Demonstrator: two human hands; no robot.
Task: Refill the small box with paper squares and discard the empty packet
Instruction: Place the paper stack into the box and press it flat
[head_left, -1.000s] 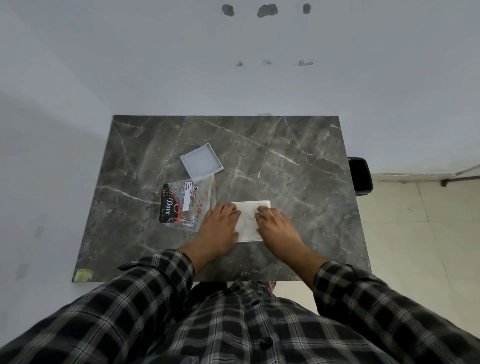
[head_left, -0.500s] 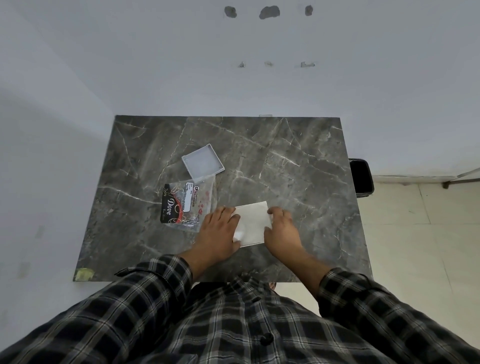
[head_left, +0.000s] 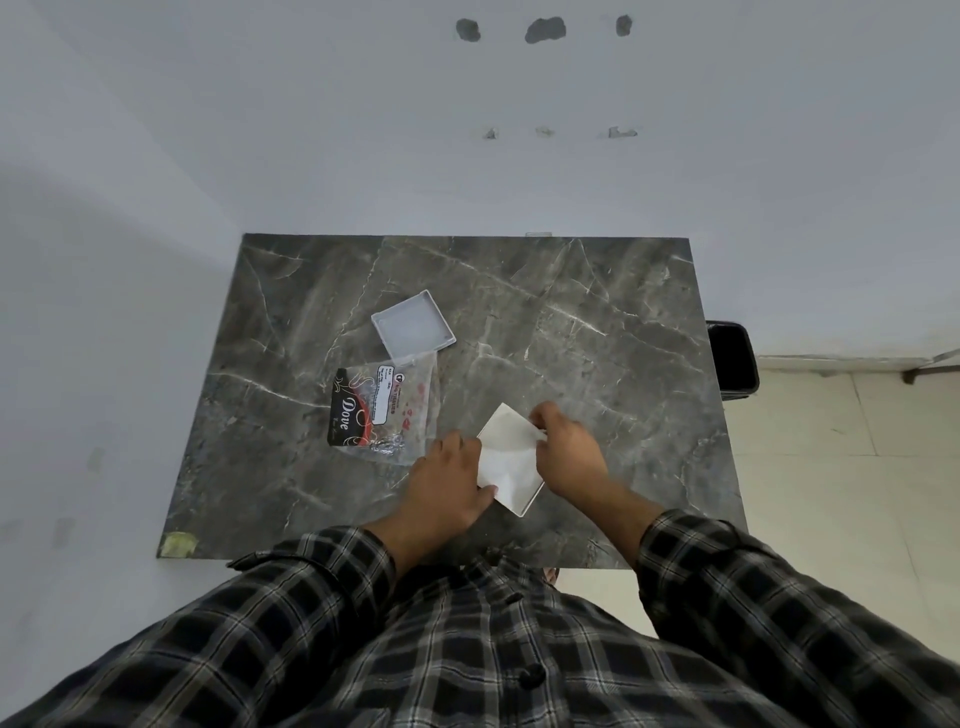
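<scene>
A white stack of paper squares (head_left: 510, 457) is held between both hands near the table's front middle, turned so it sits like a diamond. My left hand (head_left: 448, 483) grips its left side. My right hand (head_left: 569, 449) grips its right corner. A clear plastic packet (head_left: 387, 405) with a black "Dove" label lies flat to the left of the hands. Behind it, an open small translucent white box (head_left: 413, 328) rests on the dark marble table (head_left: 571, 322). Whether the stack touches the table I cannot tell.
A black bin (head_left: 733, 361) stands on the tiled floor beside the table's right edge. White walls close off the far and left sides. A yellowish tape scrap (head_left: 179, 544) marks the table's front left corner.
The white stack has been turned from lying square to a diamond angle. My right hand moved up to its right corner; my left hand shifted slightly right along its left side.
</scene>
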